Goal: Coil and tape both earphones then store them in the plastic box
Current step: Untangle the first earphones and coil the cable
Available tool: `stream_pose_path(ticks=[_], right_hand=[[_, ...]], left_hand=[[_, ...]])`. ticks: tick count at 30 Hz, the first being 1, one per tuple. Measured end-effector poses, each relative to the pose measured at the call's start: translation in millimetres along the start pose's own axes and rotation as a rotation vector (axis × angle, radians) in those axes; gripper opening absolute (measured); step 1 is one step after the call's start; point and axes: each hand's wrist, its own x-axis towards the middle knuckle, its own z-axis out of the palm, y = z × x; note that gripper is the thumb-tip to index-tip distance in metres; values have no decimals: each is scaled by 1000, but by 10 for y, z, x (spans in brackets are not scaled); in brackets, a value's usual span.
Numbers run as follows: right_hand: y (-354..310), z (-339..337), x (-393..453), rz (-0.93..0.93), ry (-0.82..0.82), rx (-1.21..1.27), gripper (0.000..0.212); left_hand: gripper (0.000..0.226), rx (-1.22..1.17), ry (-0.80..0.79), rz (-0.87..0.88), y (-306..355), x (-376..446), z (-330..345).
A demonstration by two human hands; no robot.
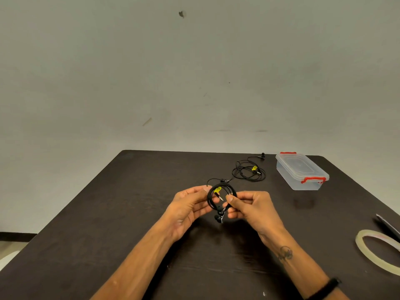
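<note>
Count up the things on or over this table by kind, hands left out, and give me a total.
Earphones: 2, a coiled set held, a loose set on the table
Plastic box: 1
Tape roll: 1
Total: 4

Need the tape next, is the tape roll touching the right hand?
Apart. The head view shows dark table between the tape roll and the right hand.

The tape roll (377, 252) at four o'clock is cut off by the right edge, so only part of its ring shows. Just beyond it, a thin dark object (387, 226) also runs out of the picture; what it is cannot be told. The left hand (190, 210) and right hand (252, 207) cover parts of the coiled earphone (220, 199). The yellow tag's (217, 189) print is too small to read. The counter's (129, 213) near edge lies out of view.
</note>
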Motion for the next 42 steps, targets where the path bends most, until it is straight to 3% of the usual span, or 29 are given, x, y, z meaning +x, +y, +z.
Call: stream_pose_path(ticks=[6, 12, 16, 19, 23, 26, 29, 32, 36, 40, 42], right_hand=[[18, 11, -10, 37, 4, 10, 13], [7, 23, -17, 61, 73, 26, 11], [21, 23, -1, 46, 130, -16, 10], [27, 15, 15, 42, 159, -51, 10], [14, -34, 39, 31, 211, -76, 15], [0, -60, 39, 36, 222, -76, 16], [-40, -130, 54, 40, 247, -32, 11], [-76, -150, 38, 38, 217, 32, 9], [-138, -68, -20, 145, 110, 304, 10], [-193, -91, -18, 247, 41, 587, 8], [-180, -65, -28, 268, 7, 593, 9]], left_hand=[[19, 70, -116, -79, 1, -5, 10], [41, 232, -161, -17, 28, -22, 40], [27, 602, -134, 150, -53, -7, 54], [12, 717, -76, 237, -96, 47, 14], [17, 784, -20, 354, -55, 41, -41], [16, 986, 35, 452, -47, 57, -110], [17, 1197, 137, 664, 38, 77, -230], [14, 1059, 274, 759, 79, 79, -229], [20, 709, 237, 442, -83, 140, -126], [13, 987, 294, 586, -180, 97, -87], [17, 961, 302, 599, -186, 71, -54]])
